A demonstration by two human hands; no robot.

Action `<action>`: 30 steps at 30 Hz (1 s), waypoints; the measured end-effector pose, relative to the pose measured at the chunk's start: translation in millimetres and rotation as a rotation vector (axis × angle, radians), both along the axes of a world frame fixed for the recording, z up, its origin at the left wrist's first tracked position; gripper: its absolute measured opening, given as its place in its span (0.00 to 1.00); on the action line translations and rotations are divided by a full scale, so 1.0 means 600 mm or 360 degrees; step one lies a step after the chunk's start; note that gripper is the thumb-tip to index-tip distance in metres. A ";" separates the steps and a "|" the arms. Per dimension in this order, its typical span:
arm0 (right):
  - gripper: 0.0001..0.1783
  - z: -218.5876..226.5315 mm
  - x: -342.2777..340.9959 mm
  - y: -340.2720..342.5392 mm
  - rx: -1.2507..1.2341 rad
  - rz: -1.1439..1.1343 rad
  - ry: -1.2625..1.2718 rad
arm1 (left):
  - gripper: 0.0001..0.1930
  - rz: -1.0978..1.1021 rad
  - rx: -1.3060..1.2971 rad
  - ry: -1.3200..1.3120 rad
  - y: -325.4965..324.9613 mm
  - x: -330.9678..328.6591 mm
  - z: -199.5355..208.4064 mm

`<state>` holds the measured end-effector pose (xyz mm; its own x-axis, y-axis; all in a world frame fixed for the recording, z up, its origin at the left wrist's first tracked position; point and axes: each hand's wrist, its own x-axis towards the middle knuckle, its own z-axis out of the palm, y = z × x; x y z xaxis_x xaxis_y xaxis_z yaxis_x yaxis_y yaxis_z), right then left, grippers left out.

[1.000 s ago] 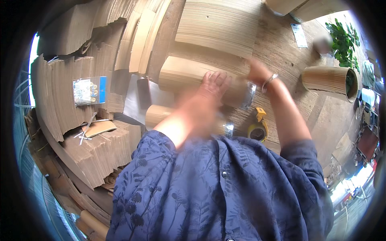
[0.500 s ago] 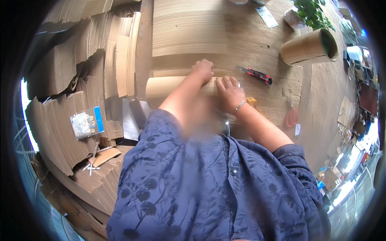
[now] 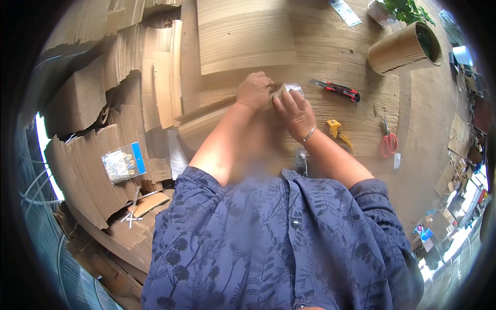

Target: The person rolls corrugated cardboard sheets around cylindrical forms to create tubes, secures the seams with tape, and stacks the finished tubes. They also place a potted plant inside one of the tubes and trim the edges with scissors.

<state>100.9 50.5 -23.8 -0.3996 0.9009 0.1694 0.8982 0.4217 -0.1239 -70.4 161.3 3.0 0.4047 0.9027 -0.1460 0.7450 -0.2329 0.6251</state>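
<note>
A rolled or folded piece of cardboard (image 3: 205,122) lies slantwise in front of me, its right end raised off the table. My left hand (image 3: 254,90) is closed on the far edge near that end, fingertips pinched. Close beside it, my right hand (image 3: 294,112) has its fingers bent round the same end, thumb side toward the left hand. A pale, shiny patch (image 3: 294,89) shows just beyond the right fingers; what it is I cannot make out. Part of the cardboard is hidden by my left forearm and a blur.
A flat ribbed cardboard sheet (image 3: 245,36) lies beyond my hands. To the right are a red-and-black utility knife (image 3: 338,90), a yellow tool (image 3: 338,133), pink-handled scissors (image 3: 388,142) and a cardboard tube (image 3: 395,54) near a plant (image 3: 408,10). Cardboard stacks (image 3: 85,170) stand left.
The cardboard piece has turned aslant and its right end has come up. My right hand has gone from lying on it to gripping its end. My view has shifted slightly.
</note>
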 end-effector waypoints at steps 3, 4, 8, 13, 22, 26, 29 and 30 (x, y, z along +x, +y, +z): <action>0.34 -0.006 -0.017 0.007 0.0065 0.0036 0.0008 | 0.06 0.0026 -0.0006 -0.0030 -0.003 -0.018 0.003; 0.34 -0.003 -0.015 0.006 0.0059 0.0039 -0.0006 | 0.06 0.0025 -0.0004 -0.0075 -0.008 -0.018 -0.002; 0.34 -0.009 -0.016 0.001 0.0037 0.0041 -0.0020 | 0.19 -0.0125 -0.0033 -0.0317 -0.044 -0.028 0.003; 0.33 0.012 -0.008 -0.001 0.0028 0.0055 0.0125 | 0.35 -0.0310 0.0056 0.0083 -0.077 -0.019 0.035; 0.46 0.081 0.234 -0.174 -0.0535 -0.0935 0.0130 | 0.37 -0.0261 0.0464 0.0182 -0.160 -0.017 0.033; 0.44 0.039 0.280 -0.247 -0.1521 -0.1319 0.0176 | 0.37 -0.0241 0.0588 0.0149 -0.183 -0.016 0.022; 0.37 0.023 0.268 -0.247 -0.1449 -0.1402 0.0070 | 0.35 -0.0226 0.0502 0.0213 -0.173 -0.014 0.026; 0.35 0.024 0.276 -0.227 -0.1546 -0.1356 -0.0012 | 0.35 -0.0201 0.0463 0.0234 -0.167 -0.012 0.029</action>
<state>266.7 -85.5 -9.6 0.3604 0.6228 -0.6944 0.8398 -0.5407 -0.0491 -77.4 61.1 20.1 0.5099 0.8591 0.0453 0.7758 -0.4820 0.4072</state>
